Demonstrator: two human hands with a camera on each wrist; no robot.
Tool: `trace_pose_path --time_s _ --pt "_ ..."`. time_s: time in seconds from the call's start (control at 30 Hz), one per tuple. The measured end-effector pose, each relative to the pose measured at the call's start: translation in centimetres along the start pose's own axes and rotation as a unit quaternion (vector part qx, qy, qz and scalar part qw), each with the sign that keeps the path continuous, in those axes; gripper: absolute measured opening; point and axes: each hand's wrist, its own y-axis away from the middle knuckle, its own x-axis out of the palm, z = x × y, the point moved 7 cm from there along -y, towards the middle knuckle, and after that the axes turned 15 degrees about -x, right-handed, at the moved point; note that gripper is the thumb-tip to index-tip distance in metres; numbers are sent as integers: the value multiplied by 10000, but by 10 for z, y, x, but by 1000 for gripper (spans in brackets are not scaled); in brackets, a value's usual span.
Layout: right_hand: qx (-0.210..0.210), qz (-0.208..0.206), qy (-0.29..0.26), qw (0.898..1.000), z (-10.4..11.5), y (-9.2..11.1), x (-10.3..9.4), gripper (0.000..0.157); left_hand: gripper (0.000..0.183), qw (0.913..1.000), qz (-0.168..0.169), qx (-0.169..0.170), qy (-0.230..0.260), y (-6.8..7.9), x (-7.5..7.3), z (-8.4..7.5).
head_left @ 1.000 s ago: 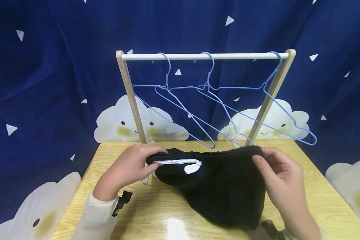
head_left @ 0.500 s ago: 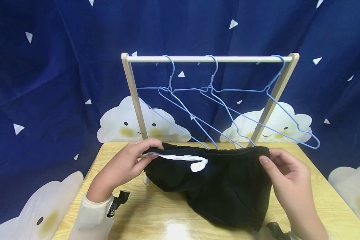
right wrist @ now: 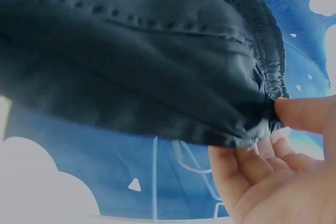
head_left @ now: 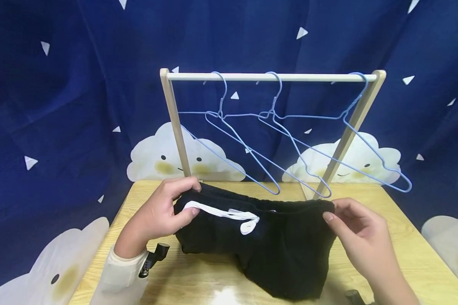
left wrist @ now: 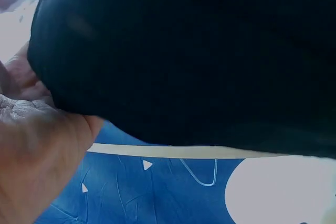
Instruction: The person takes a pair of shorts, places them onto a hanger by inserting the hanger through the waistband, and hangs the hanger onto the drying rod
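Note:
A pair of black shorts (head_left: 286,245) with an elastic waistband hangs between both hands, above the wooden table. Its white drawstring (head_left: 221,212) runs along the front of the waist and ends in a knotted loop. At the left end of the waistband my left hand (head_left: 164,212) grips the cloth, thumb in front over the drawstring. My right hand (head_left: 360,235) pinches the other end between thumb and fingers. Close up in the right wrist view, the gathered waistband (right wrist: 270,51) sits under the thumb. Black cloth (left wrist: 173,66) fills most of the left wrist view.
Behind the shorts stands a rack with a white rail (head_left: 248,77) and wooden posts (head_left: 177,127). Three blue wire hangers hang from it: a left one (head_left: 222,101), a middle one (head_left: 276,99) and a right one (head_left: 355,101). A dark blue curtain (head_left: 80,84) closes off the back.
The left end of the shorts has shifted left with my left hand, opening the waistband wider. My right hand went slightly right, then back and lower. The head view has drifted a little.

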Motion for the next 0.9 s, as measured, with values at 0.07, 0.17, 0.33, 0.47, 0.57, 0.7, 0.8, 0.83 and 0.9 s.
trace_pose_path --time_s 0.07,0.17,0.33,0.47,0.57,0.7,0.8,0.83,0.9 --pt "-8 193 21 9998 -4 4 4 15 13 9998 63 47 172 0 -1 0" --pt "-71 549 58 9984 -9 11 12 17 43 9995 -48 -91 283 0 -3 2" --pt "-154 1297 55 9914 -17 23 32 21 42 9974 -527 -492 13 -2 -5 3" --pt "-161 1994 -32 9798 -22 32 51 25 42 9961 -686 -466 -287 -3 -2 -1" --pt "-163 2488 -182 9682 -25 36 64 26 35 9960 -700 -336 -433 -2 0 -5" --pt "-18 3127 -179 9497 -27 38 77 25 27 9962 -651 -202 -543 -3 5 -10" --pt "-174 3529 192 9353 -23 37 81 38 24 9965 -588 -110 -590 -4 10 -11" --pt "-295 3587 341 9324 -20 36 82 43 23 9966 -566 -85 -599 -4 11 -12" --pt "-642 3521 516 9323 -9 30 81 46 22 9966 -534 -52 -623 -4 14 -12"
